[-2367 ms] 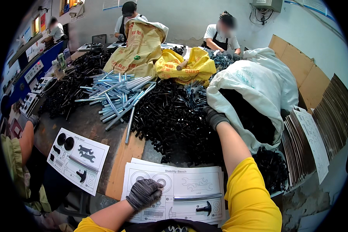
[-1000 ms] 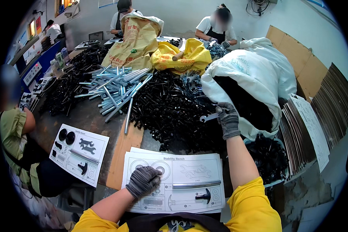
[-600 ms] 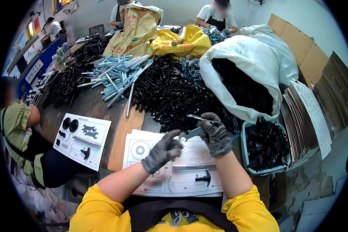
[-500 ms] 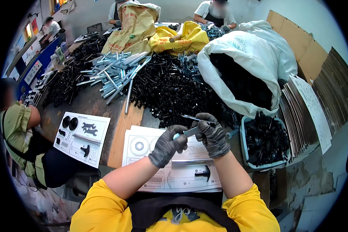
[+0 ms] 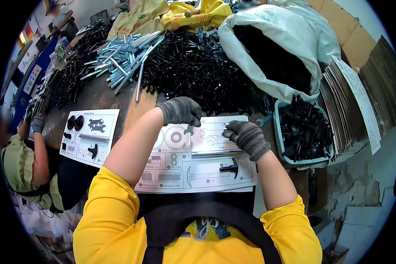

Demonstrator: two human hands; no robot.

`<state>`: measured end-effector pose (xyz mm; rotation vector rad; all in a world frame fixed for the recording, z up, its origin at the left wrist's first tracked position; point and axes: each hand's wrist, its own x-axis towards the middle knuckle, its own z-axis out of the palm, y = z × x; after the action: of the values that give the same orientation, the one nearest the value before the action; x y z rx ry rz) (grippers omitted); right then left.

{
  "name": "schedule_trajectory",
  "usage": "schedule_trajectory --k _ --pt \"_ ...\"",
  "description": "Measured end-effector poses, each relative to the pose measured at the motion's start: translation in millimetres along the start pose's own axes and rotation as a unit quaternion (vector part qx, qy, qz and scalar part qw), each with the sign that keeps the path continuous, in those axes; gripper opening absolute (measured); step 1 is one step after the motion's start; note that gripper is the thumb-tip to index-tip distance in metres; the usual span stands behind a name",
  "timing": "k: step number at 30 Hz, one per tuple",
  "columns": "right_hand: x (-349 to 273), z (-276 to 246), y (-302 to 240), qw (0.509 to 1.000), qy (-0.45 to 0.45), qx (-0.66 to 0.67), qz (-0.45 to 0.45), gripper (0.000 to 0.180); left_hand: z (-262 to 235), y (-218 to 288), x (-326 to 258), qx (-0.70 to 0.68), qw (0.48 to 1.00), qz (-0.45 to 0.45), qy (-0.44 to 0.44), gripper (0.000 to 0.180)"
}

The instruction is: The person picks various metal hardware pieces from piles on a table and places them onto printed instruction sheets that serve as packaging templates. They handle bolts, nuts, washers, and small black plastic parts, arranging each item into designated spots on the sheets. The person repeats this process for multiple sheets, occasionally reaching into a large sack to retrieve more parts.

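My left hand (image 5: pixel 180 111), in a grey knit glove, is closed above the upper middle of a printed parts sheet (image 5: pixel 171 190). From under its fingers shows the jaw end of a small open-end wrench (image 5: pixel 189 130). To the right, my gloved right hand (image 5: pixel 248 138) is pinched over the sheet's upper right. A small bright tip shows at its fingertips; what it belongs to is hidden. A silvery tube (image 5: pixel 218 154) lies across the sheet. Below that rests a black T-shaped knob (image 5: pixel 229 167) with a threaded-looking stem.
A heap of black bolts (image 5: pixel 193 75) and a pile of silvery tubes (image 5: pixel 119 59) lie beyond. At right stand a blue bin (image 5: pixel 282 149) of black parts, a white sack (image 5: pixel 273 31) and stacked cardboard (image 5: pixel 347 105). Left, a co-worker sits beside another parts sheet (image 5: pixel 77 155).
My hands, earlier together around the wrenches, have moved apart. The left went up and left; the right shifted slightly right. The whole view has tilted down.
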<state>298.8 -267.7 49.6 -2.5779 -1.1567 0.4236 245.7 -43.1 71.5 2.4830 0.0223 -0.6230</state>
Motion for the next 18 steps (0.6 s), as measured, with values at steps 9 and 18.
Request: schedule_trajectory --k 9,18 --pt "5 0 4 0.974 -0.143 -0.177 0.019 0.036 73 -3 -6 0.177 0.972 -0.034 0.150 0.039" --pt "0 29 21 0.991 -0.054 -0.124 -0.003 0.026 91 -15 16 0.158 0.961 0.104 0.203 0.030"
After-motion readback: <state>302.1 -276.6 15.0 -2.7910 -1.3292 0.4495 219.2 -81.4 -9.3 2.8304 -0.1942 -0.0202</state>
